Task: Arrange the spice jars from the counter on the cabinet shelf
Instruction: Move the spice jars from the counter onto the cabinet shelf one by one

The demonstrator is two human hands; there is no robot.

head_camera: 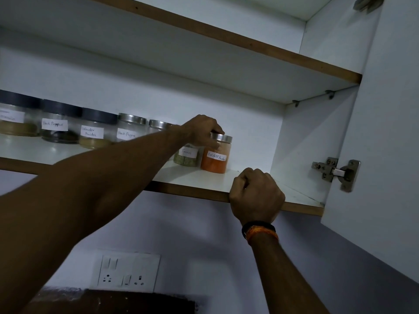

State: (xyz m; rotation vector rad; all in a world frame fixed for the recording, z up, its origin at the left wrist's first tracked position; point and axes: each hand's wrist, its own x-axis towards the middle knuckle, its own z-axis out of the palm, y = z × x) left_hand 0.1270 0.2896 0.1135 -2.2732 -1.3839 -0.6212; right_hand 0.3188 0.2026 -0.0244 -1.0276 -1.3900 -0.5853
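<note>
While the chili jar stands at the right end of the row on the shelf, just beside the fennel jar, its steel lid is gripped from above by the left hand. The shelf's near edge is clasped by the curled right hand. The jar is judged rigid, smooth, perhaps breakable, and best held around the lid.

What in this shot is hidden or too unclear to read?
- Leftmost jar, head view: cut by the left edge, label blurred.
- Steel-lidded jar behind the left forearm: label and contents hidden.
- Fennel jar: lid hidden by the left hand.
- Chilli jar: the fingers cover part of its lid.
- Right hand on the shelf edge: fingertips hidden under it.
- Counter: out of view.
</note>
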